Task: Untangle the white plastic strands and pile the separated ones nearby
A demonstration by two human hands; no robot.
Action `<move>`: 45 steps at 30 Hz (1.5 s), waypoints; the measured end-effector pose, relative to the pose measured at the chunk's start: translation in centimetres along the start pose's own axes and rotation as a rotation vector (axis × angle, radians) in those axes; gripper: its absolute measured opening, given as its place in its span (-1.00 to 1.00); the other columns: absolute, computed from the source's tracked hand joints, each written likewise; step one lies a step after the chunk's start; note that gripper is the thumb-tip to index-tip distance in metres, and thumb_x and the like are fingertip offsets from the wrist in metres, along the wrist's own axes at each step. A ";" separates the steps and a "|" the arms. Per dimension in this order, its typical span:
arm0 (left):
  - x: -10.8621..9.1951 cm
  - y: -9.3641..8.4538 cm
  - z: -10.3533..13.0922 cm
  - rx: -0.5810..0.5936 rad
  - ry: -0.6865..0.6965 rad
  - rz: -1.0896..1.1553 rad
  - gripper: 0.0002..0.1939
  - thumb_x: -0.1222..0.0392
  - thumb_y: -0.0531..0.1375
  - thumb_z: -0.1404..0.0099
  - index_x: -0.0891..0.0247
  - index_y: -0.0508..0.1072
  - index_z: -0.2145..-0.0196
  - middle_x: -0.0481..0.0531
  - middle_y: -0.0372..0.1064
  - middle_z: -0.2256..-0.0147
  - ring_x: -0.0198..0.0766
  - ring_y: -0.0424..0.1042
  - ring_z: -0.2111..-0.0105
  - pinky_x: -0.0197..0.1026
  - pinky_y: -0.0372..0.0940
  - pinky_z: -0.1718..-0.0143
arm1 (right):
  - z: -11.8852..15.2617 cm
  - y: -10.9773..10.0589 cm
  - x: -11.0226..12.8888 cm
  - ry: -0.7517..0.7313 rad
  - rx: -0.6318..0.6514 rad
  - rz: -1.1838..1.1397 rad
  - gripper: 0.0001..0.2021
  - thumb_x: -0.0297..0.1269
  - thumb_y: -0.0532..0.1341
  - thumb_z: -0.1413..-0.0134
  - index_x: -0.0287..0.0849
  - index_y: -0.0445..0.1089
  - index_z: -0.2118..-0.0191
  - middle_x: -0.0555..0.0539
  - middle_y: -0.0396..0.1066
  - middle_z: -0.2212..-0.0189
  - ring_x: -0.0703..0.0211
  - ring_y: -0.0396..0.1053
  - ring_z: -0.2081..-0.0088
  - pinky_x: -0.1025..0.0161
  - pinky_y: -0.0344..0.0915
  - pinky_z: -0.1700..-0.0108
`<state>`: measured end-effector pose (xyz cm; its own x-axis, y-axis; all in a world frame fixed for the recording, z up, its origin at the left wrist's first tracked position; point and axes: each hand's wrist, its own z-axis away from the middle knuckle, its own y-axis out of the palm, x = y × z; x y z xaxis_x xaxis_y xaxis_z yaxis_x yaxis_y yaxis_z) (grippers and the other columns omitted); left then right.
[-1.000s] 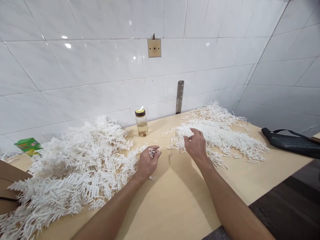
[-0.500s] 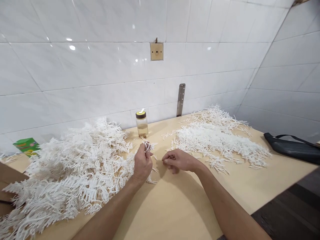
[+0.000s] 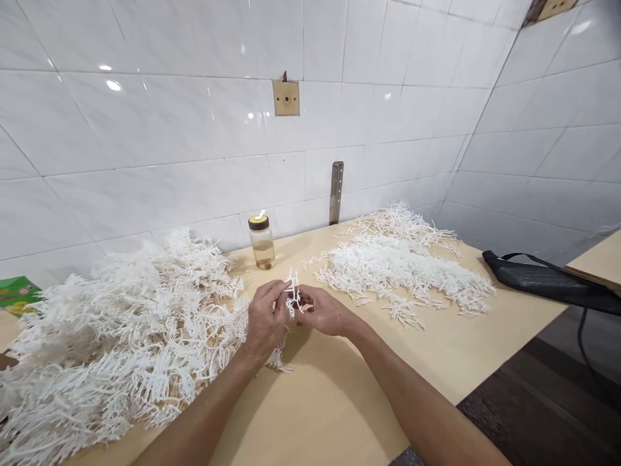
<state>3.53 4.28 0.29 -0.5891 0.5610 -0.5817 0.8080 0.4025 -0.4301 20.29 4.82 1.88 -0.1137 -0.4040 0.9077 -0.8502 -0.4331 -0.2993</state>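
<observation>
My left hand [image 3: 266,315] is closed in a pinch on a small white branched piece [image 3: 294,290] with thin, twig-like arms. My right hand [image 3: 324,310] meets it from the other side, fingers curled in at the piece's lower right; the fingertips are partly hidden behind it. Beside and under my left forearm spreads a large heaped pile of similar white branched strands [image 3: 145,323]. A lower, flatter pile of shorter white pieces [image 3: 398,265] lies beyond my right hand.
A clear jar [image 3: 263,249] with a dark-rimmed yellow lid and pale liquid stands behind my hands. A perforated metal strip [image 3: 336,194] leans on the tiled wall. On the right of the wooden table [image 3: 310,414] lies a black bag [image 3: 533,278]; a green packet [image 3: 19,292] sits at far left.
My right hand has moved in to the left hand, and both now meet at the white piece, which stands up more plainly between them. The view has turned slightly right.
</observation>
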 end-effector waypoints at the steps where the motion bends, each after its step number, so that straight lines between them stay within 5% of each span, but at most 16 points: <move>1: 0.1 0.0 0.1 0.012 0.005 -0.028 -0.70 0.29 0.08 -0.33 0.18 0.56 0.10 0.14 0.48 0.08 -0.12 0.42 0.03 -0.02 0.32 -0.07 | 0.1 0.2 0.3 -0.005 0.032 -0.034 -0.74 -0.40 0.22 0.03 -0.16 0.42 0.15 -0.02 0.46 0.30 0.20 0.39 0.25 0.28 0.39 0.24; 4: 0.3 0.2 0.5 0.108 0.020 -0.073 -0.62 0.36 0.08 -0.28 0.19 0.53 0.01 0.17 0.45 0.03 -0.08 0.39 -0.01 -0.01 0.30 -0.08 | 0.0 0.4 0.5 0.043 0.074 -0.159 -0.73 -0.32 0.25 0.00 -0.17 0.40 0.12 -0.03 0.46 0.28 0.18 0.40 0.24 0.26 0.40 0.21; 8: 0.0 0.2 1.0 0.288 -0.072 -0.046 -0.37 0.44 0.06 -0.22 0.23 0.27 -0.25 0.16 0.49 0.14 -0.13 0.46 0.18 -0.10 0.37 0.11 | -0.6 0.1 -0.8 0.124 -0.078 -0.226 -0.72 -0.10 0.15 -0.16 -0.21 0.44 0.21 -0.08 0.46 0.31 0.18 0.41 0.32 0.23 0.43 0.31; 13: -0.5 -0.2 0.6 0.424 -0.182 0.025 -0.26 0.40 0.10 -0.20 0.18 0.12 -0.33 0.02 0.50 0.35 -0.25 0.41 0.45 -0.24 0.33 0.37 | -0.8 -0.1 -1.2 0.120 -0.051 -0.235 -0.75 -0.22 0.26 -0.01 -0.22 0.45 0.18 -0.06 0.48 0.36 0.22 0.40 0.37 0.26 0.38 0.31; 20: -1.1 -0.5 0.1 0.422 -0.160 -0.028 -0.33 0.41 0.04 -0.22 0.24 0.18 -0.30 0.06 0.54 0.29 -0.25 0.45 0.43 -0.24 0.35 0.35 | -0.8 0.4 -1.4 0.151 -0.066 -0.229 -0.73 -0.42 0.18 0.17 -0.21 0.45 0.23 0.00 0.47 0.40 0.32 0.26 0.50 0.37 0.19 0.51; 25: -0.9 -0.7 -0.3 0.323 -0.107 -0.150 -0.56 0.42 0.03 -0.28 0.24 0.48 -0.05 0.05 0.55 0.29 -0.26 0.48 0.36 -0.24 0.36 0.26 | -1.0 -0.3 -2.3 0.203 -0.165 -0.301 -0.83 -0.35 0.24 0.11 -0.19 0.39 0.29 0.06 0.37 0.52 0.31 0.27 0.55 0.31 0.26 0.50; 32: -0.2 -0.9 -0.7 0.330 -0.175 -0.413 -0.59 0.43 0.06 -0.26 0.28 0.50 -0.01 0.07 0.54 0.36 -0.19 0.48 0.38 -0.19 0.34 0.26 | 0.4 -1.7 0.1 0.203 0.227 -0.414 -0.75 -0.23 0.35 0.02 -0.20 0.43 0.21 -0.07 0.40 0.33 0.19 0.37 0.30 0.21 0.37 0.26; 35: -0.1 -0.8 -0.4 0.305 -0.124 -0.406 -0.59 0.44 0.06 -0.23 0.27 0.49 0.01 0.12 0.53 0.25 -0.16 0.48 0.30 -0.17 0.33 0.20 | 0.3 -1.2 0.2 0.157 0.219 -0.413 -0.66 -0.12 0.37 0.00 -0.19 0.41 0.14 -0.07 0.39 0.27 0.20 0.34 0.29 0.25 0.35 0.28; 40: -0.6 -0.8 -0.6 0.290 -0.172 -0.191 -0.63 0.45 0.06 -0.17 0.27 0.53 0.13 0.14 0.50 0.19 -0.15 0.44 0.24 -0.15 0.29 0.17 | -0.6 -0.3 -1.8 0.179 -0.070 -0.326 -0.59 0.08 0.28 -0.07 -0.19 0.29 0.49 0.08 0.22 0.60 0.32 0.23 0.54 0.29 0.21 0.42; 45: -1.5 -1.6 -1.9 0.458 -0.678 0.580 -0.86 0.32 0.17 -0.02 0.32 0.51 0.42 0.04 0.41 0.43 -0.30 0.32 0.48 -0.28 0.16 0.50 | -0.7 -0.5 -1.8 0.184 -0.085 -0.374 -0.58 0.10 0.29 -0.05 -0.21 0.34 0.48 0.04 0.30 0.58 0.31 0.25 0.53 0.28 0.22 0.42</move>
<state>3.18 4.16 3.17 -0.0996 -0.0058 -0.9950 0.9751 -0.1996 -0.0964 20.53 6.34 0.59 0.1274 -0.0776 0.9888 -0.8887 -0.4517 0.0790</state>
